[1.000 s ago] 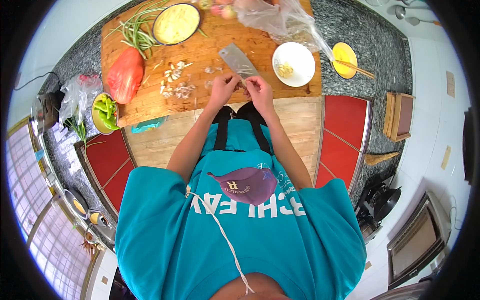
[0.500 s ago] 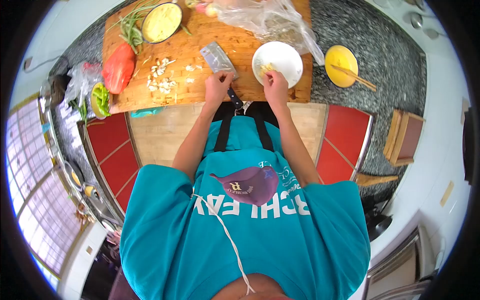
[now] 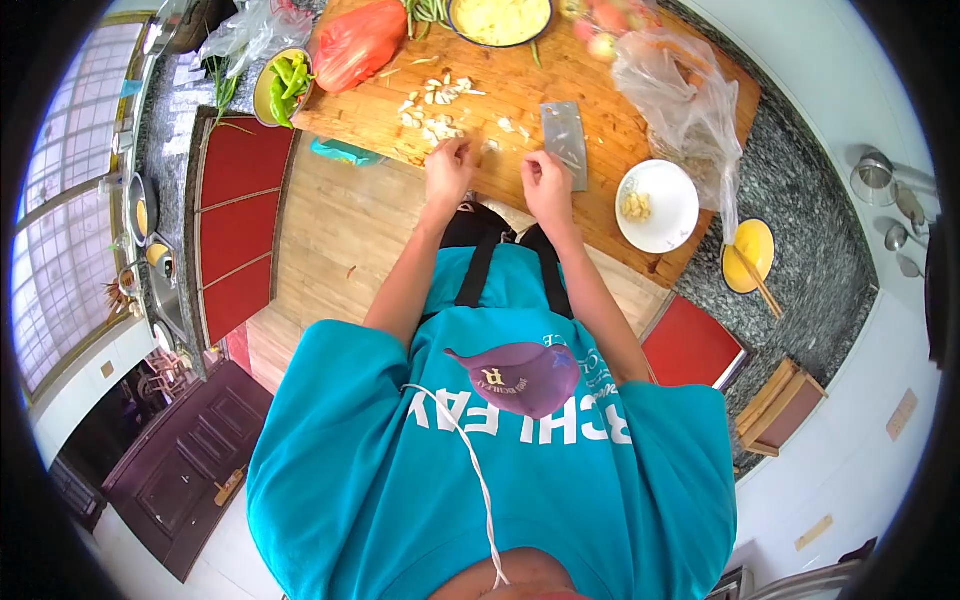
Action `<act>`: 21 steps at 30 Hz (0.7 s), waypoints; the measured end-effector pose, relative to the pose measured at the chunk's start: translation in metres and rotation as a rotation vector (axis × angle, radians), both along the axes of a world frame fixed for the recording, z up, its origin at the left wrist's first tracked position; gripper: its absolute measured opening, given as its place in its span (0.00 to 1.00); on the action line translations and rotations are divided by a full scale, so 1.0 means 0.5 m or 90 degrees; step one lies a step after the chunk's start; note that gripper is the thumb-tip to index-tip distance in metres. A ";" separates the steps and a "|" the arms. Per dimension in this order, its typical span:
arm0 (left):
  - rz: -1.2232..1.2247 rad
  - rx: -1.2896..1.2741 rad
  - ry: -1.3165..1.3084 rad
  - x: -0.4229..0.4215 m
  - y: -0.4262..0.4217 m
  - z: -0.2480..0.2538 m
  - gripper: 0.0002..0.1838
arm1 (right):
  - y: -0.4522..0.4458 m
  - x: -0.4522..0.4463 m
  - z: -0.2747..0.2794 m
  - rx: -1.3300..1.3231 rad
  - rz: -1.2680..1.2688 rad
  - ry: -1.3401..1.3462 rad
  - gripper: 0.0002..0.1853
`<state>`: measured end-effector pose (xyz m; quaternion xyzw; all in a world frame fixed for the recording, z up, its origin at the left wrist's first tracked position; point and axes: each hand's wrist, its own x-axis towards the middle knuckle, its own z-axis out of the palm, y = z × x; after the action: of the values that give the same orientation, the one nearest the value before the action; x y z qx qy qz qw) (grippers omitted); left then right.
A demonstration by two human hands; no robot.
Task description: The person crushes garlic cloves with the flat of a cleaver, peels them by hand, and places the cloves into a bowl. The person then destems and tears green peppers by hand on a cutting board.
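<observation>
My left hand (image 3: 450,170) is at the board's near edge, just below the peeled garlic and skins (image 3: 437,125), its fingers curled together. Whatever may be between those fingertips is too small to tell. To its right, apart from it, my right hand (image 3: 547,185) is closed beside the cleaver (image 3: 566,140), whose blade lies flat on the wooden board (image 3: 610,120). The cleaver's handle is hidden, and I cannot make out anything in the right fingers. A white bowl (image 3: 675,215) on the right holds yellowish garlic cloves (image 3: 636,206).
A red bag (image 3: 360,45), a bowl of shredded food (image 3: 500,18) and a clear plastic bag (image 3: 680,85) lie on the board. Green peppers (image 3: 289,88) are in a bowl at left. A yellow bowl (image 3: 748,255) with chopsticks (image 3: 762,285) stands on the stone counter.
The view has turned, shifting the board's contents. My hands parted after being together; my right hand reached into the white bowl and has come back beside the cleaver. My left hand is now near the garlic.
</observation>
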<state>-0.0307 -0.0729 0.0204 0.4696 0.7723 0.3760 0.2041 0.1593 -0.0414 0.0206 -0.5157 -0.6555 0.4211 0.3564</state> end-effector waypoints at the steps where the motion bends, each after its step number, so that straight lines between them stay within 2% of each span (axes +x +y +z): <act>1: -0.021 -0.020 0.035 -0.025 0.002 0.005 0.09 | 0.006 -0.035 -0.002 0.062 -0.017 -0.075 0.12; 2: -0.021 -0.021 0.031 -0.046 0.001 0.010 0.09 | 0.012 -0.066 -0.002 0.123 -0.034 -0.150 0.16; 3: 0.033 0.009 0.100 -0.065 0.002 0.026 0.12 | 0.021 -0.088 -0.009 0.056 -0.011 -0.155 0.24; 4: 0.087 0.040 0.168 -0.088 0.007 0.034 0.17 | 0.029 -0.116 -0.016 0.056 -0.012 -0.161 0.24; 5: 0.101 0.031 0.152 -0.119 0.009 0.025 0.23 | 0.031 -0.144 -0.022 0.051 -0.043 -0.206 0.25; 6: 0.099 0.028 0.142 -0.140 0.013 0.007 0.23 | 0.034 -0.169 -0.025 0.047 -0.073 -0.254 0.26; 7: 0.067 0.011 0.129 -0.158 0.018 -0.011 0.23 | 0.042 -0.208 -0.031 -0.082 -0.099 -0.152 0.23; 8: 0.033 -0.007 0.116 -0.174 0.019 -0.028 0.23 | 0.034 -0.239 -0.034 -0.087 -0.102 -0.164 0.23; 10: -0.025 -0.004 0.090 -0.188 0.036 -0.030 0.22 | 0.036 -0.286 -0.038 -0.061 -0.003 -0.080 0.19; 12: -0.178 0.005 0.016 -0.192 0.040 -0.035 0.20 | 0.057 -0.301 -0.027 -0.043 -0.032 -0.099 0.19; 14: -0.165 0.024 -0.005 -0.197 0.044 -0.013 0.19 | 0.083 -0.318 -0.001 0.000 -0.085 -0.113 0.17; 16: -0.174 -0.094 -0.191 -0.210 0.047 -0.015 0.21 | 0.112 -0.339 0.011 0.053 -0.129 -0.137 0.16; 17: -0.224 -0.056 -0.114 -0.216 0.039 -0.021 0.24 | 0.122 -0.344 0.018 0.086 -0.106 -0.199 0.15; 19: -0.246 -0.035 -0.082 -0.219 0.030 -0.012 0.26 | 0.125 -0.344 0.001 0.179 -0.067 -0.298 0.15; 21: -0.300 0.009 -0.009 -0.218 0.026 -0.004 0.31 | 0.096 -0.329 -0.008 0.132 -0.023 -0.299 0.13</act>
<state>-0.1395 -0.0600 0.0185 0.6360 0.6371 0.3266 0.2880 -0.0052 0.0065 0.0167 -0.5720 -0.7506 0.2136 0.2526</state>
